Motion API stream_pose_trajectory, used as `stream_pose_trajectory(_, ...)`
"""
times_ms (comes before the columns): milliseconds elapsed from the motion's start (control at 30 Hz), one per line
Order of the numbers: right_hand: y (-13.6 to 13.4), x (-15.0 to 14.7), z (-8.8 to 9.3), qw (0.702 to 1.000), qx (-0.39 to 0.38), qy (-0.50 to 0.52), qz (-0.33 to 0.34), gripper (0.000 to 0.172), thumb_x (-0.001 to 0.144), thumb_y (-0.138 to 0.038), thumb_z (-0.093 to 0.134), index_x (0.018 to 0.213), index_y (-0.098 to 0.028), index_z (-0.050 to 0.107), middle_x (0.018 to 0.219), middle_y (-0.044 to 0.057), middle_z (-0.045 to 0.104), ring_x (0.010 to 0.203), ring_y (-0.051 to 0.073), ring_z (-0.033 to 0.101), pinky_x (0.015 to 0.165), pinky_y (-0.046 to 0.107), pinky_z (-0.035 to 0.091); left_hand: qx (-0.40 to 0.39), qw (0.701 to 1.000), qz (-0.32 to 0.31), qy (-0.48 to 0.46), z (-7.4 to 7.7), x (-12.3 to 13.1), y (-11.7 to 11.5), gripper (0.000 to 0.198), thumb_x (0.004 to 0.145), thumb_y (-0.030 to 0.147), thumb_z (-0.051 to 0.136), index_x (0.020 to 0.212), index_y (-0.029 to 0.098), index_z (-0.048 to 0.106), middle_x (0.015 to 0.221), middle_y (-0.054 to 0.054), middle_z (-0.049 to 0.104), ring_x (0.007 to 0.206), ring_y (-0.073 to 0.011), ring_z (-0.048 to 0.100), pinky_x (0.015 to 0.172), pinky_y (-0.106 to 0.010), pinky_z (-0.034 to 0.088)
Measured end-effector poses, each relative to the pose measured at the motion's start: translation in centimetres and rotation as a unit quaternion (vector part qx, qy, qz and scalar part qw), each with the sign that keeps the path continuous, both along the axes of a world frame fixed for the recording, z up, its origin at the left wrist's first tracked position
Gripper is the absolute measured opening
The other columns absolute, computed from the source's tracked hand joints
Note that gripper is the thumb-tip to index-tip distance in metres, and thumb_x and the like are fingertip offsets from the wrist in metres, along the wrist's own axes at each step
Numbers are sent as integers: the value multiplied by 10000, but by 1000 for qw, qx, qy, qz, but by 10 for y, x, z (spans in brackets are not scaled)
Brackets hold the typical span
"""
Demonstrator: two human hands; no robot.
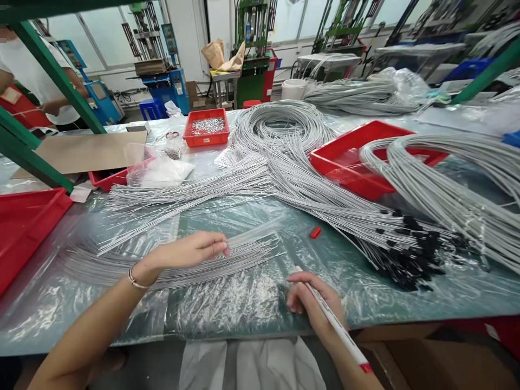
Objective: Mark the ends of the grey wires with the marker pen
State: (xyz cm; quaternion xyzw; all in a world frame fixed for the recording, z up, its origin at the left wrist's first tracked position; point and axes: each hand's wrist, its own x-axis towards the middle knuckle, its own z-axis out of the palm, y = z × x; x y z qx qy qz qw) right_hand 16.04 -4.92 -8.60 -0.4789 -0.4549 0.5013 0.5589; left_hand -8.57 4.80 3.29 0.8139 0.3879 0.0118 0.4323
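My left hand [205, 248] is closed in a pinch above a flat bundle of thin grey cables [244, 260] on the plastic-covered table. Blurred grey cable ends stick out to the right of its fingertips; how many it grips cannot be made out. In my right hand [317, 300] is a white marker pen [335, 323] with a red rear end, its tip pointing up and left towards the cable ends. A small red pen cap [315, 232] lies by itself beyond the right hand. Farther back, another spread of grey cables [195, 187] fans out to the left.
Long cables with black ends [414, 249] lie at right, beside a red tray [365, 157] and looped cables [455, 179]. A large coil [280, 122] sits behind. A red bin of small metal parts [207, 128] and a plastic bag [162, 170] stand back left. A person [44, 76] is beyond.
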Motion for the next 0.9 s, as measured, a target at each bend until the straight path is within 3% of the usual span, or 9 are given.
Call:
stream_pose_trajectory(100, 8, -9, 4, 992, 33, 51, 113, 399, 765, -490, 611, 990, -160, 608, 525, -14, 585, 383, 94, 449, 369, 199, 354, -41, 997, -68, 6, 6, 18, -18, 334, 959, 361, 312, 922, 170, 584, 701, 15, 485, 617, -100, 446, 591, -193, 356)
stream_pose_trajectory(167, 11, -18, 7, 990, 27, 69, 117, 400, 805, -506, 561, 977, -149, 614, 491, -19, 561, 364, 83, 423, 359, 190, 336, -70, 992, -100, 25, 4, 29, -28, 338, 959, 369, 316, 895, 171, 582, 664, 21, 499, 565, -93, 441, 555, -195, 349)
stream_pose_trajectory(300, 12, -33, 19, 996, 8, 82, 47, 366, 890, -472, 459, 829, -151, 623, 409, -52, 442, 352, 70, 374, 370, 185, 310, -103, 990, -95, 13, -3, 49, -39, 290, 940, 410, 366, 987, 178, 535, 672, 25, 565, 515, -88, 470, 508, -197, 347)
stream_pose_trajectory(433, 12, -28, 26, 998, 49, 43, 2, 352, 872, -467, 494, 792, -163, 653, 401, -73, 334, 349, 71, 319, 388, 213, 324, -27, 998, -27, -59, -7, 68, -43, 317, 938, 391, 383, 765, 161, 516, 623, 28, 521, 515, -79, 441, 504, -197, 322)
stream_pose_trajectory(567, 17, 3, 25, 990, 125, -12, -66, 349, 848, -441, 546, 1086, -197, 621, 546, -22, 553, 477, 116, 495, 483, 247, 402, -41, 997, -29, -64, -6, 70, -43, 363, 947, 402, 360, 718, 160, 504, 604, 32, 523, 516, -71, 438, 518, -186, 339)
stream_pose_trajectory(633, 20, 19, 29, 972, 186, 19, -143, 413, 853, -465, 519, 1168, -203, 573, 733, 40, 667, 656, 170, 602, 588, 297, 463, -47, 997, -43, -48, -5, 66, -42, 378, 948, 416, 352, 713, 161, 503, 608, 33, 528, 516, -69, 443, 528, -184, 350)
stream_pose_trajectory(700, 22, 28, 37, 956, 230, 46, -175, 425, 864, -468, 494, 1189, -201, 555, 889, 81, 696, 861, 220, 630, 730, 370, 488, -52, 997, -56, -31, -5, 64, -42, 402, 949, 428, 339, 690, 159, 489, 587, 37, 507, 496, -66, 424, 510, -184, 343)
stream_pose_trajectory(800, 20, 25, 51, 966, 250, 13, -65, 434, 869, -452, 509, 1224, -205, 534, 1078, 104, 661, 1042, 258, 599, 926, 451, 428, -59, 996, -67, -27, -9, 68, -45, 394, 952, 408, 333, 692, 157, 490, 574, 39, 499, 484, -62, 416, 496, -178, 336)
stream_pose_trajectory(900, 14, 10, 61, 973, 211, -33, 89, 420, 885, -429, 507, 1253, -226, 504, 1181, 103, 614, 1075, 263, 592, 976, 452, 402, -48, 996, -66, -35, -14, 78, -49, 362, 953, 380, 338, 747, 152, 530, 617, 27, 542, 524, -67, 462, 519, -177, 348)
